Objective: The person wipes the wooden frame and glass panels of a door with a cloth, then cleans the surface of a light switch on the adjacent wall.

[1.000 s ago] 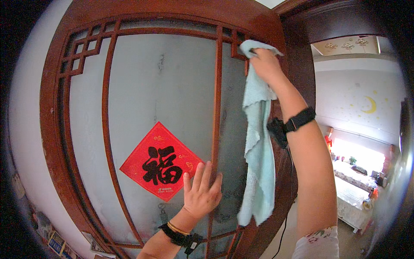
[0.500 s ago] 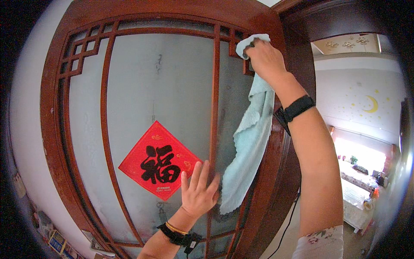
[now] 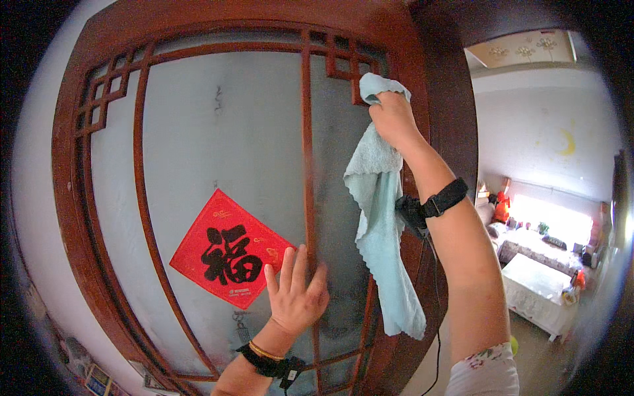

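A light blue towel (image 3: 381, 191) hangs from my right hand (image 3: 394, 120), whose fingers close round its bunched upper part at the door's upper right. The towel's lower end dangles in front of the narrow right-hand glass panel and the frame. My left hand (image 3: 296, 290) lies with fingers spread against the door, on the frosted glass (image 3: 224, 138) and the upright wooden bar (image 3: 307, 198). Its fingertips reach the right corner of a red diamond-shaped paper decoration (image 3: 231, 251) with a black character. The door (image 3: 66, 152) is reddish-brown wood with lattice corners.
Black bands with small devices sit on both wrists; a dark cable (image 3: 438, 317) trails from the right one. Right of the dark door frame (image 3: 456, 132), a bright room shows a white-covered table (image 3: 538, 284) and a window. Books (image 3: 98, 381) stand at the lower left.
My right hand has moved slightly down with the towel, whose hanging end has swung to the right. My left hand stays against the door. The whole view has shifted a little.
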{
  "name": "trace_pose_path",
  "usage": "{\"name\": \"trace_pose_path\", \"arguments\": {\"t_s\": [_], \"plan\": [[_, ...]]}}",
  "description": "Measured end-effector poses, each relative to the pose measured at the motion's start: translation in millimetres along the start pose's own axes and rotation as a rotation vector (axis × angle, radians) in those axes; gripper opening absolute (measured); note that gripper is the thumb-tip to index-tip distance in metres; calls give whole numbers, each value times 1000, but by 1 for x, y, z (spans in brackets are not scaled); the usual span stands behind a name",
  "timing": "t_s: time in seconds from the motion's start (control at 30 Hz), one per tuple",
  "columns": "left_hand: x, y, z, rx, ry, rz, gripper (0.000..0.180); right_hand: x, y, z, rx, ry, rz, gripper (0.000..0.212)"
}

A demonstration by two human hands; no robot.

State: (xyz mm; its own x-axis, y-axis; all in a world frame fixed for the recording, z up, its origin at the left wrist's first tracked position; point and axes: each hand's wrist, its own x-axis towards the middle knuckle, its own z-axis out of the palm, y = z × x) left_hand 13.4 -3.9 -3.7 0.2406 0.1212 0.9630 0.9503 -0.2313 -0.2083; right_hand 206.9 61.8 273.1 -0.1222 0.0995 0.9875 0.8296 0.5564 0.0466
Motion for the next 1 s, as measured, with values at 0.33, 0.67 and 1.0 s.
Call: {"name": "trace_pose_path", "arguments": {"t_s": [0.33, 0.67, 1.0], "plan": [[-1, -4, -1, 22, -34, 6, 40, 47, 26, -48, -430, 224, 53, 23], [0, -2, -2, 53, -20, -17, 40, 42, 49, -18, -3, -100, -45, 31], [1, -2, -4, 46, -41, -3, 41, 40, 32, -46, -584, -1, -325, 24]]}}
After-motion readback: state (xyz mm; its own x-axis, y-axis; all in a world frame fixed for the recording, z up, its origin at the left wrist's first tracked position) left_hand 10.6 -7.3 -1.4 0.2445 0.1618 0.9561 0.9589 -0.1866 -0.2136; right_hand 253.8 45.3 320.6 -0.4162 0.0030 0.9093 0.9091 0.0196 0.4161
